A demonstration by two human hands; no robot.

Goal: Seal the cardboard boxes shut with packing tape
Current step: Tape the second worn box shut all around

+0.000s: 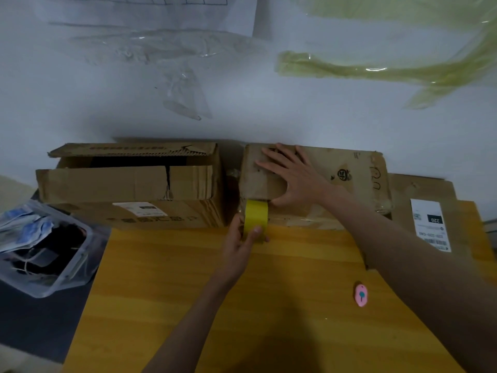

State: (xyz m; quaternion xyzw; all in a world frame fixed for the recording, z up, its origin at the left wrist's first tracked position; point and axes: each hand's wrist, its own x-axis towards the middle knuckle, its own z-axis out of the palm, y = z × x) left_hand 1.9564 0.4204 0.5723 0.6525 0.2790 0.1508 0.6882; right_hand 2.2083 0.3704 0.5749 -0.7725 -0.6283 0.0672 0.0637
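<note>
L hand [240, 238] grips yellow tape roll [256, 217] | R hand [293, 176] flat on worn brown box [357, 179]

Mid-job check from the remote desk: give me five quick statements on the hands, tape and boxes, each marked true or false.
1. The left hand grips the yellow tape roll. True.
2. The right hand holds the pink cutter. False: it lies flat on the right box; the cutter lies alone on the wooden table.
3. The left box is already closed. False: its far flap stands up and a gap shows.
4. The tape roll is at the right box's near edge. True.
5. The plastic bin sits right of the boxes. False: it is to the left.
</note>
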